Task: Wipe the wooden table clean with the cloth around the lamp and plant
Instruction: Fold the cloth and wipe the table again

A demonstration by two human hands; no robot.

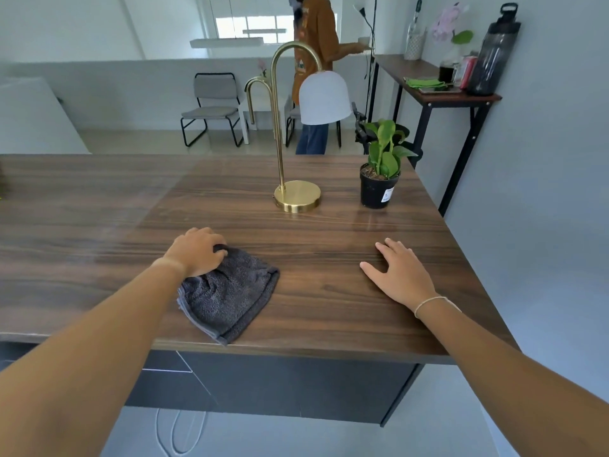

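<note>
A dark water bottle [493,54] and folded green cloth [425,83] sit on a side table [461,97].

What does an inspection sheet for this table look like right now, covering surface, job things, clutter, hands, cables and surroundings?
Surface: wooden table, glossy, no spill seen.
Job's things: grey cloth near the front edge; brass lamp and potted plant stand apart near the far edge.
Clutter: nothing seen.
Hands: left hand gripping the cloth's top corner; right hand flat on the table, empty.
Cables: white cable looped on the floor below the table.
Surroundings: side table with bottle at right; chairs and a standing person behind.
</note>
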